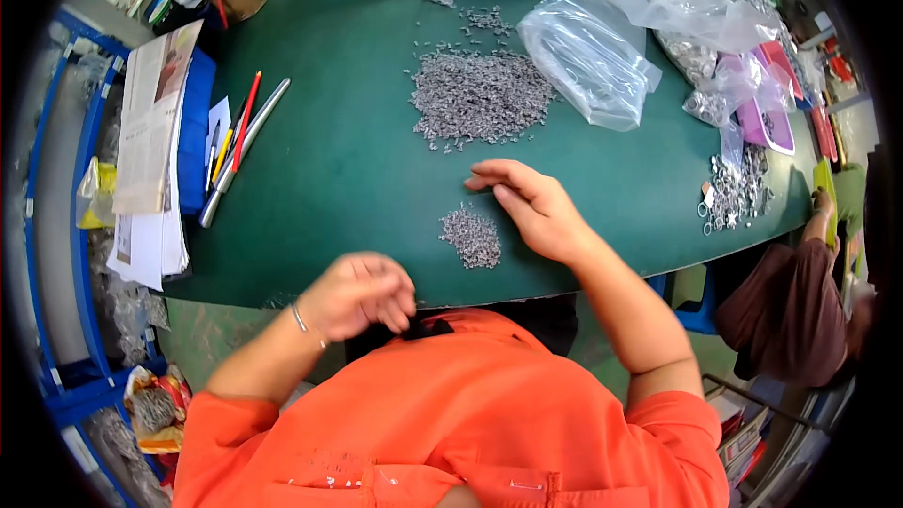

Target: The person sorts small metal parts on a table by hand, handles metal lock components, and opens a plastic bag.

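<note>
On the green table, just beyond its near edge, lies a small pile of tiny grey metal parts [471,237]; they are too small to name. My right hand [534,210] rests at the far right of this pile, fingers stretched out toward the left and thumb apart, with nothing seen in it. Left of the pile, at the table's near edge, is my left hand [362,295], its fingers loosely bent, a little apart and slightly blurred. No held thing shows in it, though its palm is partly hidden. A larger heap of similar parts [482,94] spreads farther back.
Clear plastic bags [593,61] lie right of the large heap. Loose rings and metal bits [734,190] and a purple bin [767,124] are at the right. Pens and a long tube [246,150] lie left, beside papers [155,132]. Another person's leg [785,315] is at the right.
</note>
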A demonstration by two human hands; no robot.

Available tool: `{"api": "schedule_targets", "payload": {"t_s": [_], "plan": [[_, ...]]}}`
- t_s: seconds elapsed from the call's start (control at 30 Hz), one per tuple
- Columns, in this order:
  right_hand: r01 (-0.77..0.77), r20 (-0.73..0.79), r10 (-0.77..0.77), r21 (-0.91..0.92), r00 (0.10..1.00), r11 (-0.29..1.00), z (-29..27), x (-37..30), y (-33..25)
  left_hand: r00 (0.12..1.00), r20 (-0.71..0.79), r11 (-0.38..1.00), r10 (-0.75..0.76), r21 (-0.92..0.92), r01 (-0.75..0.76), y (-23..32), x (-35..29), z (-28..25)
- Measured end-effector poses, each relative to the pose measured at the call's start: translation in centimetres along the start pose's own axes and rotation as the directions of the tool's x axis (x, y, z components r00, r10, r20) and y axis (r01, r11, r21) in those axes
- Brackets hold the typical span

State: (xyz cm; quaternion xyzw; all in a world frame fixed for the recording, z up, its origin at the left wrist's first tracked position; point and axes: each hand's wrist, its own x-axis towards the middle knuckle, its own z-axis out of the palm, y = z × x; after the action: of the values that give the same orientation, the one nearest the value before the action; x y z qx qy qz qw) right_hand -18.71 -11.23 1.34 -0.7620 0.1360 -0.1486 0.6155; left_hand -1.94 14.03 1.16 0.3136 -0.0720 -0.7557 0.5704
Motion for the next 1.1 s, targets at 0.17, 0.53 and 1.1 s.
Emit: {"api": "schedule_targets", "payload": {"t_s": [0.17,0.53,1.1], "plan": [[0.100,0.049,-0.097,-0.071,0.994,0.992,2.1,1.7,1.4,0.979,0.098,0.922,-0.180,-0.330,0.203,-7.7,0.5,1.2],[0.391,0.235,-0.359,-0.111,0.903,0.914,7.3,-4.2,-0.1,0.951,0.272,0.611,0.149,-0.781,0.128,-13.5,7.1,-0.7],[-0.176,-0.456,-0.682,-0.880,0.571,0.441,-6.7,0.0,-0.4,0.911,0.005,0.861,-0.412,-0.327,0.391,-7.9,1.3,-0.9]]}}
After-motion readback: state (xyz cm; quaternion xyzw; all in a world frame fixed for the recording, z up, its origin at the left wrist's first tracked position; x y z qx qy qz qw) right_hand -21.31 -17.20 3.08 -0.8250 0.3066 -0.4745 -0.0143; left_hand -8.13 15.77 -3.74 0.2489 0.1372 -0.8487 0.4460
